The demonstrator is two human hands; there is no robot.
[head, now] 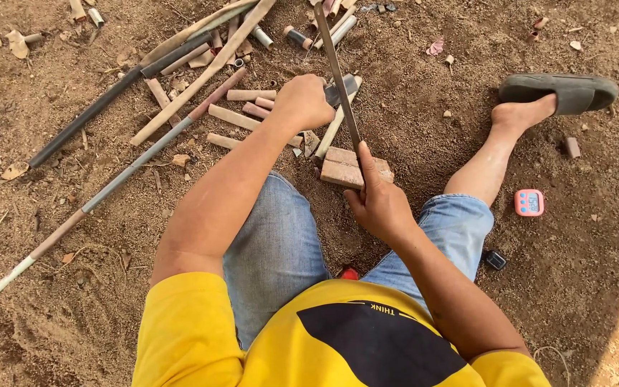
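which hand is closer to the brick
Right. The right hand grips the strip right at the near edge of the brick; the left hand is farther back, up by the cut tubes.

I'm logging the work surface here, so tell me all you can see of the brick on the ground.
The brick is a pale reddish-brown block, worn and dusty, lying flat on bare soil between the person's knees. The right hand rests against its near edge, holding a long thin strip that rises from its top. Cut cane pieces lie just beyond it.
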